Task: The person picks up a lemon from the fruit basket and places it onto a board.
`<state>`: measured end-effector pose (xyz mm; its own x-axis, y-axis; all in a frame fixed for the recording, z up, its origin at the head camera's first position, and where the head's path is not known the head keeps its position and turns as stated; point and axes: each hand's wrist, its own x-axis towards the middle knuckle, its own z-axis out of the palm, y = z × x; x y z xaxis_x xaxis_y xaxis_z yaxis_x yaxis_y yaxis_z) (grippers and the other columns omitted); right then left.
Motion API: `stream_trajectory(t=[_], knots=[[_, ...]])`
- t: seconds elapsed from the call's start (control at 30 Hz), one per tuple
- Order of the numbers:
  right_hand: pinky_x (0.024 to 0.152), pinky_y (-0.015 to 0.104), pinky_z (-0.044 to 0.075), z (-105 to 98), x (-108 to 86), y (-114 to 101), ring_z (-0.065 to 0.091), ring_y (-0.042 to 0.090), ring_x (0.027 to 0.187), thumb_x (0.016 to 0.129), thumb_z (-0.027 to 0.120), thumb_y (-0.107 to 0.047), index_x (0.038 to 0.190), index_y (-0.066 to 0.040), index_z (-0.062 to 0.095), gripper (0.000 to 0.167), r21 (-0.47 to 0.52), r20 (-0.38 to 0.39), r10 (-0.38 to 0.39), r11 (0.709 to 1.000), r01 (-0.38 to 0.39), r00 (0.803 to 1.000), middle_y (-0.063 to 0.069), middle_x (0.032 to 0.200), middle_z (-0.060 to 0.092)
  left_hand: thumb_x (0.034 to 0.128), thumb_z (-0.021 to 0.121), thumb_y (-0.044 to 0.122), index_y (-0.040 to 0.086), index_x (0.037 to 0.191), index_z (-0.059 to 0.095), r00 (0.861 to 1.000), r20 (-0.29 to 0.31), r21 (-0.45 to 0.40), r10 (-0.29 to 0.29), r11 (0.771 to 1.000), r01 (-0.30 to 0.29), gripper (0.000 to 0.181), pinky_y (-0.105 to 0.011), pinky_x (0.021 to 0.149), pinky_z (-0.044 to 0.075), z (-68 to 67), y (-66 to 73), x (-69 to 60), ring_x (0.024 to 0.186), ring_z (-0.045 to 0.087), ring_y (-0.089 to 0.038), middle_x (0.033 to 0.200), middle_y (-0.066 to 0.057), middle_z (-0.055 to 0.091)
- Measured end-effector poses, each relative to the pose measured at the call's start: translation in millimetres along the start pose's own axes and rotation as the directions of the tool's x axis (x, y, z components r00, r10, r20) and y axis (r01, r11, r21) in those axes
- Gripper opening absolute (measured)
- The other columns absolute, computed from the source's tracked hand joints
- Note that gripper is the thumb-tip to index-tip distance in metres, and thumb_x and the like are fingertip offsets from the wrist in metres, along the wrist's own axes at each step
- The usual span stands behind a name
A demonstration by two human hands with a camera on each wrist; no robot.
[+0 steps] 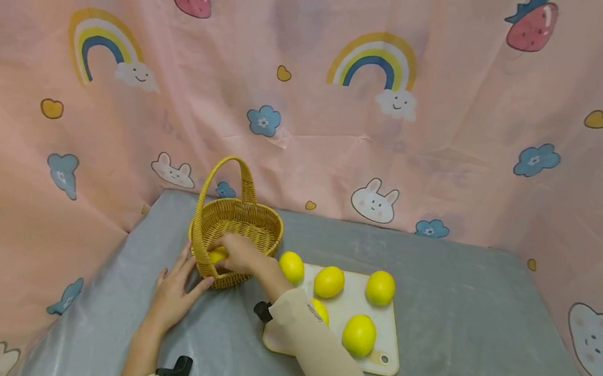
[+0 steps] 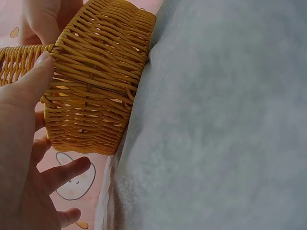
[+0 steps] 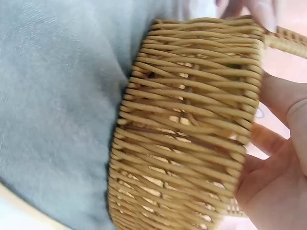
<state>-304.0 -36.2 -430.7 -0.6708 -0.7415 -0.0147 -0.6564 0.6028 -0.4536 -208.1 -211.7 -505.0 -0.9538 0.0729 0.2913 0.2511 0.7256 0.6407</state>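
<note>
A yellow wicker basket (image 1: pixel 259 220) with a tall arched handle stands on the grey cloth. My right hand (image 1: pixel 242 255) reaches over its rim and holds a lemon (image 1: pixel 218 255) low inside, between thumb and fingers. In the right wrist view the woven wall (image 3: pixel 182 120) hides most of that lemon and the fingertips. At the basket's near left end, my left hand (image 1: pixel 173 295) rests with its thumb (image 2: pixel 38 74) on the rim by the handle's foot. Its other fingers are spread along the outside of the wall, some touching it.
Right of the basket lies a white cutting board (image 1: pixel 347 294) bearing several lemons (image 1: pixel 380 288). My right sleeve (image 1: pixel 317 353) crosses over the board and partly covers one lemon (image 1: pixel 322 310). A pink patterned curtain (image 1: pixel 304 169) hangs behind the table.
</note>
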Motion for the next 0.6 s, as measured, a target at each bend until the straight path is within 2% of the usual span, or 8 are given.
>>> stream_trajectory(t=[0.07,0.17,0.33,0.43,0.6], knots=[[0.094,0.026,0.046,-4.4,-5.0,1.1,0.057,0.013,0.118,0.091,0.075,-0.018,0.130,-0.013,0.068,0.039,0.012,-0.022,-0.010,1.000,0.011,1.000,0.001,0.131,0.064,0.0980,0.064,0.037,0.016,0.152,0.042,1.000,0.000,0.000,0.001,1.000,-0.001,0.062,-0.079,0.102,0.012,0.7,-0.4,-0.2,0.140,0.036,-0.043,0.167,-0.008,0.011],[0.103,0.031,0.044,-14.6,-13.5,1.6,0.054,0.017,0.126,0.092,0.074,-0.020,0.132,-0.012,0.067,0.041,0.024,-0.040,-0.021,0.999,0.022,0.999,0.002,0.135,0.061,0.0979,0.064,0.037,0.015,0.152,0.042,1.000,-0.001,-0.003,-0.002,1.000,0.002,0.063,-0.079,0.102,0.011,0.6,0.4,-0.7,0.142,0.034,-0.043,0.167,-0.008,0.010],[0.107,0.041,0.042,-36.6,-32.8,3.4,0.051,0.023,0.131,0.093,0.073,-0.021,0.133,-0.013,0.066,0.042,0.065,-0.085,-0.012,0.998,0.017,0.996,0.007,0.142,0.055,0.0982,0.063,0.039,0.014,0.153,0.042,1.000,0.007,0.003,-0.010,1.000,0.010,0.063,-0.079,0.103,0.010,0.5,2.6,0.2,0.143,0.032,-0.043,0.167,-0.007,0.009],[0.108,0.045,0.040,-49.6,-46.9,8.4,0.048,0.027,0.134,0.093,0.073,-0.019,0.133,-0.012,0.065,0.042,0.123,-0.130,-0.017,0.992,0.033,0.991,0.011,0.145,0.052,0.0982,0.063,0.040,0.015,0.153,0.041,1.000,0.010,0.006,-0.009,1.000,0.009,0.064,-0.079,0.103,0.010,0.5,3.0,0.6,0.142,0.032,-0.044,0.167,-0.007,0.009],[0.105,0.042,0.044,-67.3,-70.7,19.4,0.045,0.029,0.136,0.092,0.073,-0.013,0.131,-0.008,0.066,0.040,0.228,-0.219,-0.034,0.970,0.085,0.975,0.013,0.144,0.051,0.0978,0.064,0.039,0.014,0.152,0.042,1.000,0.001,0.002,0.003,1.000,-0.003,0.064,-0.078,0.103,0.009,0.3,2.7,0.0,0.140,0.034,-0.046,0.167,-0.008,0.009]])
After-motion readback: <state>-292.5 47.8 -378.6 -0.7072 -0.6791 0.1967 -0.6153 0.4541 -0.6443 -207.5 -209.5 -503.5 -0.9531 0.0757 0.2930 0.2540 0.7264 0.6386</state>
